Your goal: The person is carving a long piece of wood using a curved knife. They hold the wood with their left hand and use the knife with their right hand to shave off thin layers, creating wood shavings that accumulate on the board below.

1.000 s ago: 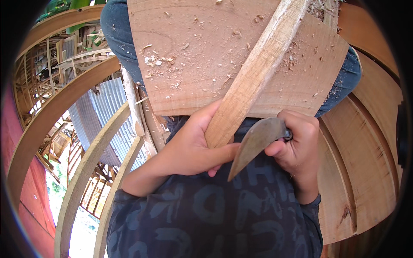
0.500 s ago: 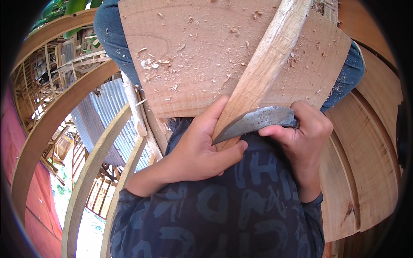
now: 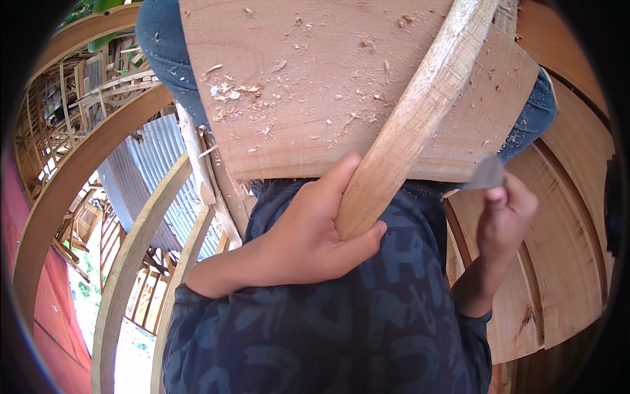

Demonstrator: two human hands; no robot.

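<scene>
My left hand (image 3: pixel 321 226) is wrapped round the near end of a long, slightly curved piece of wood (image 3: pixel 420 108), thumb along one side and fingers round the other. The stick slants away to the upper right, over a broad wooden board (image 3: pixel 302 72) across my lap. Off to the right of the stick, my right hand (image 3: pixel 508 213) is closed on a knife (image 3: pixel 487 174) with a grey metal blade. The blade is turned and somewhat blurred, apart from the wood. Its handle is hidden in my fist.
Pale shavings (image 3: pixel 230 93) lie scattered over the board. Curved wooden ribs (image 3: pixel 141 243) rise on my left, with corrugated metal sheets (image 3: pixel 167 164) beyond and below. Curved planking (image 3: pixel 564 243) walls the right side. A bark-edged strip of wood (image 3: pixel 210 177) stands beside the board's left edge.
My right hand has drawn the knife off the near end of the wood, moving to the right, and the blade has turned. The wood in my left hand has shifted slightly right.
</scene>
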